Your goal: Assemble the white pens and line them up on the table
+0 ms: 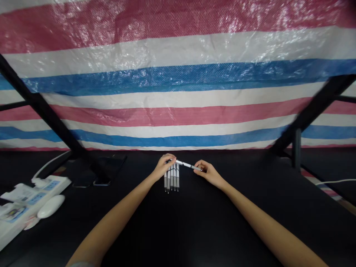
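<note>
A white and grey pen (185, 164) is held level above the black table (178, 230), near its far edge. My left hand (164, 166) pinches the pen's left end and my right hand (208, 172) pinches its grey right end. Just below, several matching pens (171, 179) lie side by side in a neat row on the table, tips pointing toward me. My left hand hovers over the top of that row.
A white power strip (30, 194) with a cable and a white mouse-like object (50, 206) sit at the left edge. Two dark phones (97, 177) lie behind them. Black metal frame bars (50, 118) slant at both sides before a striped tarp (178, 74).
</note>
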Demonstrator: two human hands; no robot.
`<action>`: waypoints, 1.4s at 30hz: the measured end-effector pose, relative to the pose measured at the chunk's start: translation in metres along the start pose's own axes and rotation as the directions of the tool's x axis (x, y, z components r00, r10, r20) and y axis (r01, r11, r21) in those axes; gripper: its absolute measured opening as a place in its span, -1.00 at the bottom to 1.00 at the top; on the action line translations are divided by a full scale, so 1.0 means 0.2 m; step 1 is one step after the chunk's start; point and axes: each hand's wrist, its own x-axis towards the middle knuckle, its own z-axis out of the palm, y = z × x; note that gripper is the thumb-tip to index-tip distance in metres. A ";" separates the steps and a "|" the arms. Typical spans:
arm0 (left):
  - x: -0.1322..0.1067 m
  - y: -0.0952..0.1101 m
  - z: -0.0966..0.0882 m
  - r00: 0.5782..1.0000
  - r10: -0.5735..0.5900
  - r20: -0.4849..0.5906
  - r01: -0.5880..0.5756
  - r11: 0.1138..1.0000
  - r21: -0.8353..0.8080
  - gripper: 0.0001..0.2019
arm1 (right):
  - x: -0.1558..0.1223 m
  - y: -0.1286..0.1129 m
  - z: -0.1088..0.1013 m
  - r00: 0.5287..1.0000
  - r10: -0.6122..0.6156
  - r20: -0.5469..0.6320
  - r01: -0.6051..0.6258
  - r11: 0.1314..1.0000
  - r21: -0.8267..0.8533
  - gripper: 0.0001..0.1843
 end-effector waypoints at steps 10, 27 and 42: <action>0.00 -0.01 0.00 1.000 0.010 -0.009 -0.010 1.000 0.006 -0.76 | 0.00 -0.01 0.00 1.000 0.014 0.017 -0.013 0.998 -0.062 -0.58; 0.00 -0.01 0.00 1.000 0.014 -0.017 -0.014 1.000 -0.008 -0.75 | 0.00 -0.01 0.00 0.999 0.016 0.029 -0.015 1.000 -0.021 -0.60; 0.00 -0.01 0.00 0.998 0.058 -0.016 -0.057 0.997 0.051 -0.79 | 0.01 -0.02 0.00 0.994 0.021 0.104 -0.015 0.998 -0.054 -0.54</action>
